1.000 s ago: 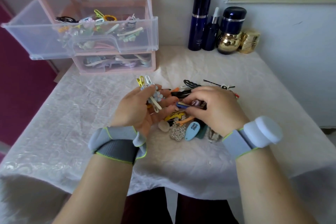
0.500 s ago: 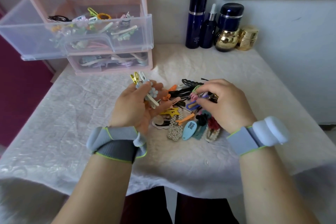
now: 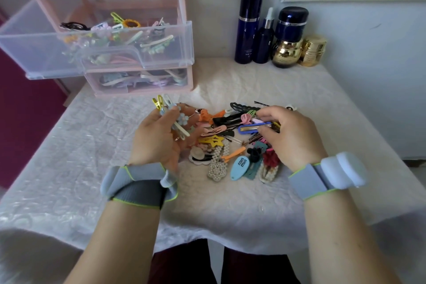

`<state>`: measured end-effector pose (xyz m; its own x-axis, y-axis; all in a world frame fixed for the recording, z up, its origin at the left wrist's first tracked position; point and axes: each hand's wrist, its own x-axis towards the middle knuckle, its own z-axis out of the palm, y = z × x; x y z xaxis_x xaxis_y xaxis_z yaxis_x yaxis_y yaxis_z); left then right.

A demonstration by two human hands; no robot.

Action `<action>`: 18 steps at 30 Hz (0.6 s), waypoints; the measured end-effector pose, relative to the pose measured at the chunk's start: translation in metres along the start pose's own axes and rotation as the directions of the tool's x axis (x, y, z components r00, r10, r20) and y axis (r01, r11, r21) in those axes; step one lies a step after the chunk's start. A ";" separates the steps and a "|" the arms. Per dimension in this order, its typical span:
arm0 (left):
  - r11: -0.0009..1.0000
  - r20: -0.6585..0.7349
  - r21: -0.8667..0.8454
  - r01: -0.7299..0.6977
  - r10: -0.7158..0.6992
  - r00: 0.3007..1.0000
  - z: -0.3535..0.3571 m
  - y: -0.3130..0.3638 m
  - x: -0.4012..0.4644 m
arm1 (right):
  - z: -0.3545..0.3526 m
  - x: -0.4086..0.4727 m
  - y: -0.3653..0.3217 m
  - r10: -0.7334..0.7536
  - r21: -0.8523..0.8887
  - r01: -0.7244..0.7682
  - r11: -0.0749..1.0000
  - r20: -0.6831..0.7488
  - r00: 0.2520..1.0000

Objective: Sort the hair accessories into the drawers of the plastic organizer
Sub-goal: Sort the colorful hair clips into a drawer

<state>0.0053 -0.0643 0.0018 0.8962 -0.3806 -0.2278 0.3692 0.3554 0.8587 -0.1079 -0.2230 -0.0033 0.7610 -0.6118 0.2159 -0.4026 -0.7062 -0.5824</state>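
A pile of hair clips (image 3: 232,145) in many colours lies in the middle of the table. My left hand (image 3: 161,138) holds a bunch of clips (image 3: 171,117), among them a yellow one and a pale blue flower one. My right hand (image 3: 290,136) hovers over the right side of the pile and pinches a blue bar clip (image 3: 253,127) with a gold strip. The pink plastic organizer (image 3: 182,37) stands at the back left. Its middle drawer (image 3: 161,53) is pulled out and holds several clips. The bottom drawer (image 3: 138,80) is closed with clips inside.
Dark blue bottles (image 3: 250,25) and gold jars (image 3: 312,50) stand at the back against the wall. A wrinkled white cloth (image 3: 69,157) covers the table, whose front edge is close to my body. A dark red surface lies to the left.
My right hand has drawn the blue bar clip out of the pile and shifted a little to the right. My left hand keeps its bunch of clips in place.
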 end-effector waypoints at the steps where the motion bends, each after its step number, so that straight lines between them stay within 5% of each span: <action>1: 0.999 0.002 -0.037 0.007 -0.007 1.000 -0.001 0.001 0.000 | 0.000 0.000 0.000 0.002 0.021 -0.002 1.000 -0.007 1.000; 8: 0.980 0.059 -0.174 0.099 -0.090 0.994 -0.011 0.006 0.006 | -0.002 0.000 -0.003 -0.074 0.030 0.076 0.997 -0.070 0.995; 18: 0.968 0.008 -0.247 0.044 -0.044 0.999 -0.032 0.022 0.006 | 0.014 -0.001 -0.030 -0.251 0.082 0.257 0.963 -0.084 0.964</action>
<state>0.0271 -0.0317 0.0049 0.8773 -0.4025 -0.2613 0.4577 0.5384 0.7075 -0.0891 -0.1963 0.0035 0.7922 -0.4428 0.4198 -0.1501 -0.8083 -0.5693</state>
